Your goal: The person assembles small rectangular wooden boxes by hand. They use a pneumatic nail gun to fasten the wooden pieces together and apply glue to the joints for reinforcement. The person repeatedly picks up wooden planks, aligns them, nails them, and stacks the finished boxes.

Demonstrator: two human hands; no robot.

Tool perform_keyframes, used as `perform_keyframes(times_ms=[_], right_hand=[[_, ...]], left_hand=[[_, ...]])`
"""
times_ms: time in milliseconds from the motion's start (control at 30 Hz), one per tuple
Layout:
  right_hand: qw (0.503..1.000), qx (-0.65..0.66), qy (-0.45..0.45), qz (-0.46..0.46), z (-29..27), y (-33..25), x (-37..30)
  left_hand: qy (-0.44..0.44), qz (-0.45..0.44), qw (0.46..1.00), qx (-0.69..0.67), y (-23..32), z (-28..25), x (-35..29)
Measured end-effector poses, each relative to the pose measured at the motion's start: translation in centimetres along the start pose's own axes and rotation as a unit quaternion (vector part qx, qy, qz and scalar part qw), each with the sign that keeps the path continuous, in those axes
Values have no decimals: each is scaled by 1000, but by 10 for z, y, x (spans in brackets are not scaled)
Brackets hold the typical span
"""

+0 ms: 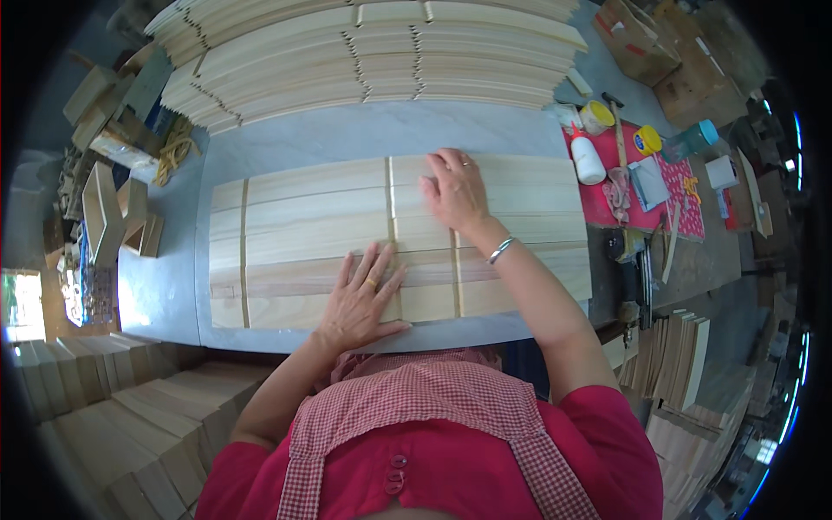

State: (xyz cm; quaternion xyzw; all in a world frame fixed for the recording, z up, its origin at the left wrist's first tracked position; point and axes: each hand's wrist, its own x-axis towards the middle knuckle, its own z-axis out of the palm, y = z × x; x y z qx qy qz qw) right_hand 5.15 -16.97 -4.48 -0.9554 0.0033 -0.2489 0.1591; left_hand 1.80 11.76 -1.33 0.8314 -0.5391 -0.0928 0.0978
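Observation:
Several pale wooden boards (312,227) lie side by side on the grey table in front of me, forming a wide panel. Cross grooves run over them from far to near and line up from board to board. My left hand (360,299) rests on the near boards, left of the middle, with fingers spread. On the far boards, right of the middle groove, lies my right hand (455,192); its fingers are apart and slightly bent. Neither hand grips anything.
Tall stacks of grooved boards (468,65) stand along the far side. At right, a white glue bottle (588,160), a hammer (620,130) and a turquoise-lidded jar (691,141) sit around a red cloth. Small wooden boxes (102,212) are at left, and wood stacks (130,433) are below.

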Motion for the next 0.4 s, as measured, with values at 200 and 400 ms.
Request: perform_keyframes(times_ms=[200, 400], right_hand=[[999, 3, 35, 7, 16, 12, 25], [999, -8, -1, 44, 29, 30, 58]], left_hand=[[21, -8, 1000, 12, -17, -2, 18], [53, -2, 998, 30, -42, -8, 49]])
